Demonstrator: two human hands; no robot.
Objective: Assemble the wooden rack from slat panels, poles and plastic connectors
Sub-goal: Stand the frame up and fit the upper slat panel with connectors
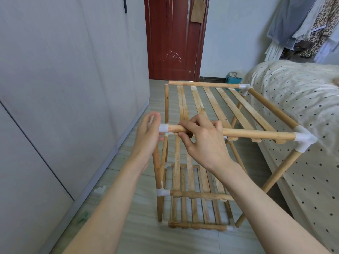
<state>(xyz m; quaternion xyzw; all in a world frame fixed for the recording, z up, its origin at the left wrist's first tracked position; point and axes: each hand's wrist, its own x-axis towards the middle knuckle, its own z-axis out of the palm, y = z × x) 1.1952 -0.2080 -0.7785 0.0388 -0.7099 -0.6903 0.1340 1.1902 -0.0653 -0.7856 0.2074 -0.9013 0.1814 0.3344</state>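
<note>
A wooden rack [201,158] of several slatted tiers stands on the floor before me. My right hand [201,138] grips the near rail [256,134] of the top slat panel [229,105]. At the rail's left end sits a white plastic connector [163,127]; my left hand [148,136] is against it, fingers fairly straight, above an upright pole [156,167]. White corner connectors sit at the near right [303,139] and far right [244,88]. The far-left pole [166,99] ends bare, with no connector on top.
Grey wardrobe doors [64,88] run along the left. A bed with a dotted cover [302,110] presses close on the right. A loose white connector [100,190] lies on the floor by the wardrobe. A red door [172,39] closes the far end; clothes [308,26] hang at top right.
</note>
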